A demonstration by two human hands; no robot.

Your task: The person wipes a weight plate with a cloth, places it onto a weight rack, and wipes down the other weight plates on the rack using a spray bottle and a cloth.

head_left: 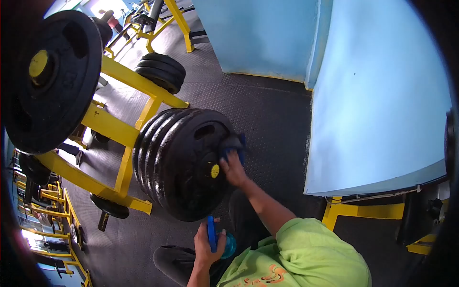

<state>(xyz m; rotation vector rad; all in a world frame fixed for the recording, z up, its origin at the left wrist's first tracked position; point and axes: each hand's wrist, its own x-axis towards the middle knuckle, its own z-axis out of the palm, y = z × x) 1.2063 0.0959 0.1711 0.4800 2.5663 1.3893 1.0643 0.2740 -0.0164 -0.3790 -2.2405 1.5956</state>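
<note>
My right hand [233, 170] is closed on a dark and blue cloth [242, 152], which is smeared by motion. The cloth lies against the face of the outermost black weight plate [193, 165], near its rim and beside the yellow-tipped peg end [215, 171]. Several plates are stacked behind it on the same peg. Below the stack, my left hand [205, 246] is wrapped round a spray bottle with a blue top [211, 232] and a teal body [229, 246]. The bottle is apart from the plates.
A yellow rack [112, 126] carries the plates, with another large plate [52, 81] at upper left and smaller plates [161, 71] behind. A light blue wall [377, 100] rises on the right. Black textured matting [272, 115] covers the floor. More yellow gym machines stand at left.
</note>
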